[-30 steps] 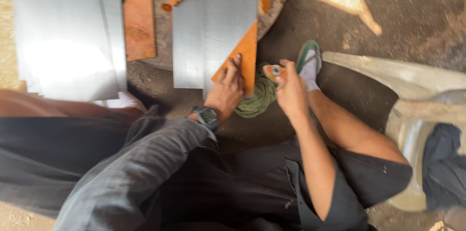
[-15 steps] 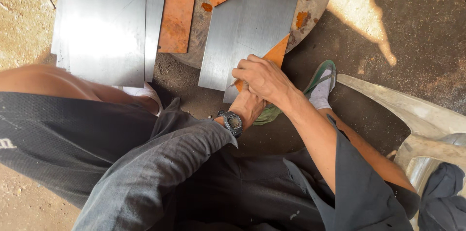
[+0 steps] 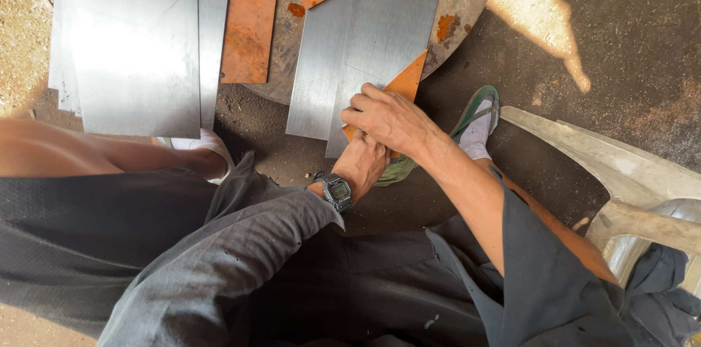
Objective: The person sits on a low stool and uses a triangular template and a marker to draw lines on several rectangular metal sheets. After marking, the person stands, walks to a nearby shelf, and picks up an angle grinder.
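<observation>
Two hands [image 3: 380, 139] on one orange triangle [image 3: 404, 84]

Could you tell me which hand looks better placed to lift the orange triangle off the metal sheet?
Probably right: the right hand lies on the orange triangle, atop the left hand at the sheet edge.

Right hand [image 3: 391, 119] over left hand [image 3: 363, 161], both on steel sheet [image 3: 380, 40] edge.

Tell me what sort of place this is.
Probably an informal sheet-metal workshop with a dirt floor. Cut steel sheets and rusty orange offcuts lie on a round base; the left hand and right hand press on one sheet's corner.
</observation>
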